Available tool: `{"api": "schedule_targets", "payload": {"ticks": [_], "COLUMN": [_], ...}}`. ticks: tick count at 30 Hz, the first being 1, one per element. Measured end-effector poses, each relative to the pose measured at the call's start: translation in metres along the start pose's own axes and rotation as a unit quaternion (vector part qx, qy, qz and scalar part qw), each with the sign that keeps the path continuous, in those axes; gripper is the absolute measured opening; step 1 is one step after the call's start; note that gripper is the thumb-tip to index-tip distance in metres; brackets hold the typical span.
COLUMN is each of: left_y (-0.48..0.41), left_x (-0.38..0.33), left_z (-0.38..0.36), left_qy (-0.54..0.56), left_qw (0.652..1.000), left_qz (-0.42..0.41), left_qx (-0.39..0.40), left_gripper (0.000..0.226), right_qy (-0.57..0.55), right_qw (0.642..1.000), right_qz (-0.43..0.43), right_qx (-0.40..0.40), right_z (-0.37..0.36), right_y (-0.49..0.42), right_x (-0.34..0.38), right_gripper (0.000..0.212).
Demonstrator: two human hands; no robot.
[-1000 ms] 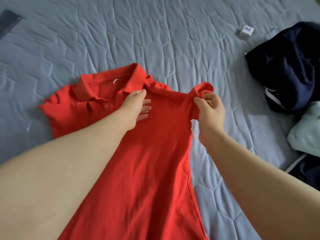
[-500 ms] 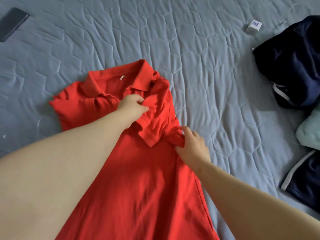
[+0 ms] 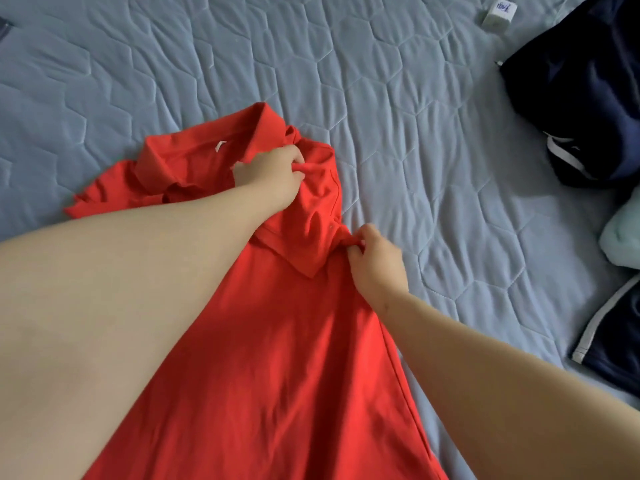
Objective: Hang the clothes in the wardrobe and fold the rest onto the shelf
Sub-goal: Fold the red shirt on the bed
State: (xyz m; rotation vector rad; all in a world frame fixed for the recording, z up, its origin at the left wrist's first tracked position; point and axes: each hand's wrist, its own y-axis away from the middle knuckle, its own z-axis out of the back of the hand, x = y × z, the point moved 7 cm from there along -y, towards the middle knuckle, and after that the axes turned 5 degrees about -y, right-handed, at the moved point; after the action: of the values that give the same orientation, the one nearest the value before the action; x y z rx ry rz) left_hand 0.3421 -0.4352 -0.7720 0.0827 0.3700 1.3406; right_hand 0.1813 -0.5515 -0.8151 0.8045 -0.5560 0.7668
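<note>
At the far left edge of the quilted grey-blue bedspread (image 3: 415, 133) a dark flat object (image 3: 3, 27) shows only as a sliver, too cut off to name. Right of it, the red polo shirt (image 3: 277, 358) lies front up in the middle of the bed, collar toward the far edge and hem running off the near edge; its left sleeve is spread flat on the quilt, while the right sleeve is turned inward over the chest. The left hand (image 3: 270, 174) pinches a ridge of red cloth just beside the collar, fingers curled round it; the right hand (image 3: 375, 261) pinches the side of the shirt just below the turned-in sleeve, holding that crease in place. Near the far right corner sits a small white cube (image 3: 497, 12) with blue writing; along the right edge lie a navy garment (image 3: 581, 91), a pale mint garment (image 3: 623, 237) and navy shorts (image 3: 616, 341) with white trim, all loosely heaped. By my judgement the task is at an early stage: one side of this shirt is folded, the other side and the lengthwise folds remain, the heap waits, and neither wardrobe nor shelf is in view.
</note>
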Motion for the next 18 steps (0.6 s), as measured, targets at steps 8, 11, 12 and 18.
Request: {"api": "schedule_targets", "payload": {"ticks": [8,11,12,18], "left_y": [-0.013,0.028,0.044,0.114], "left_x": [-0.007,0.000,-0.002,-0.020], "left_z": [-0.019,-0.018,-0.016,-0.057], "left_qy": [0.015,0.009,0.016,0.170], "left_qw": [0.998,0.984,0.978,0.982], "left_qz": [0.044,0.074,0.072,0.051], "left_qx": [-0.048,-0.164,-0.197,-0.063], "left_gripper": [0.044,0.053,0.052,0.040], "right_qy": [-0.149,-0.169,-0.164,-0.125], "right_qw": [0.986,0.981,0.982,0.977], "right_qz": [-0.080,-0.091,-0.096,-0.167], "right_qx": [-0.001,0.006,0.006,0.034], "right_z": [0.003,0.003,0.003,0.003], "right_y": [-0.013,0.000,0.008,0.090], "right_x": [-0.040,-0.051,-0.055,-0.102], "right_gripper": [0.020,0.015,0.015,0.014]}}
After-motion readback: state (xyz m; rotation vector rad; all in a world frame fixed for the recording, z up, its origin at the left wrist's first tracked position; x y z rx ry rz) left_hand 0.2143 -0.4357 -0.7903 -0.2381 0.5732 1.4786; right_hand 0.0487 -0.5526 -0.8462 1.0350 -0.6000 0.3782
